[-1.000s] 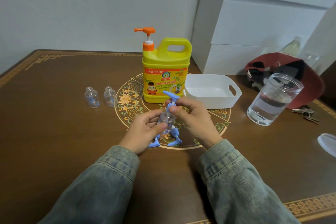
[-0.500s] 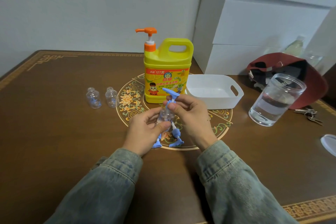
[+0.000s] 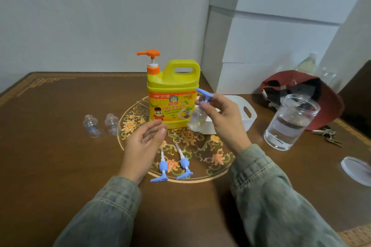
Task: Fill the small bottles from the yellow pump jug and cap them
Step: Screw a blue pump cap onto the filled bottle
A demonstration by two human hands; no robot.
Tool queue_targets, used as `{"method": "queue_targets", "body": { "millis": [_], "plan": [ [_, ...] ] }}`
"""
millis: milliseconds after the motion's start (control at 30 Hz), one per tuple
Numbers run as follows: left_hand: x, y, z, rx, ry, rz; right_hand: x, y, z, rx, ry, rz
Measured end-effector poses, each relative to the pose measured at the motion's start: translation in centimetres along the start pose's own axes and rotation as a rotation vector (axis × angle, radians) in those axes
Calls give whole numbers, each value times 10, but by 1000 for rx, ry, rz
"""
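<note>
Now R hand (image 3: 222,120) fingers pinching capped bottle (image 3: 197,117) aloft, L hand (image 3: 143,144) fingers loose.

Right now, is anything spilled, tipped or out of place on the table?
No spill shows. Two blue pump caps lie loose on the table, while two small bottles stand uncapped to their left. Nothing is tipped.
</note>
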State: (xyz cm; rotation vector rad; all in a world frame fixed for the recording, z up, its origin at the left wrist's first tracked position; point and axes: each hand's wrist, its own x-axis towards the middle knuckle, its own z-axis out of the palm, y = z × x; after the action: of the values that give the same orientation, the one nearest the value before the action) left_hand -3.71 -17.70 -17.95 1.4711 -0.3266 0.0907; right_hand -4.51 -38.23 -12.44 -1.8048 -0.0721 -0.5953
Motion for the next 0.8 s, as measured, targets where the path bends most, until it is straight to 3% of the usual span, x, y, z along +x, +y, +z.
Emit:
{"method": "queue_targets", "body": {
  "millis": [233, 533, 800],
  "plan": [
    [46, 16, 11, 67, 1, 73, 67, 46, -27, -286, 109, 83],
    [73, 3, 39, 144, -115, 49, 95, 87, -4, -393, 48, 228],
    [75, -1, 39, 123, -121, 45, 109, 94, 6, -522, -33, 222]
  ]
}}
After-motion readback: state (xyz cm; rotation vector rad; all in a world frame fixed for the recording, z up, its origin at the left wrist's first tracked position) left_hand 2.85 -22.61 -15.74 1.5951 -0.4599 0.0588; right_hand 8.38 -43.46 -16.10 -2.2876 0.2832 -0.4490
